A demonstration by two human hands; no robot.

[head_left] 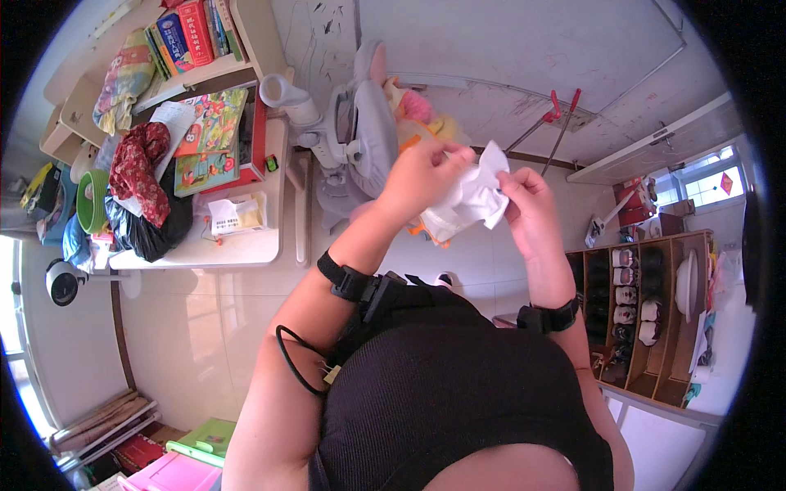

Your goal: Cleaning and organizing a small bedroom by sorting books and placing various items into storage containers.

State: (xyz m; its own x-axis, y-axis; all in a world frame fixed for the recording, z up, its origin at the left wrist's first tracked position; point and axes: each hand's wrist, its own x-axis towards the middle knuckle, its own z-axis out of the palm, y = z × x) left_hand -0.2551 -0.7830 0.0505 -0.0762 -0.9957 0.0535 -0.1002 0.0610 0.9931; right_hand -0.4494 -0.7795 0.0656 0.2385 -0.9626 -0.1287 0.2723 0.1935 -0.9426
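A crumpled white piece of thin, soft material [468,204], cloth or tissue, is stretched between my hands in front of my chest. My left hand [416,182] is closed on its left side, with thumb and fingers pinched together near the top. On the other side, my right hand [530,203] pinches the right edge between thumb and fingers. Folds hide part of the fingertips. Each forearm wears a black strap.
A grey chair [368,135] stands ahead, with pink and yellow soft items [417,106] beside it. To the left is a desk [270,237] bearing books, a red patterned cloth [141,168] and a white packet [237,214]. A shoe rack [670,335] stands right.
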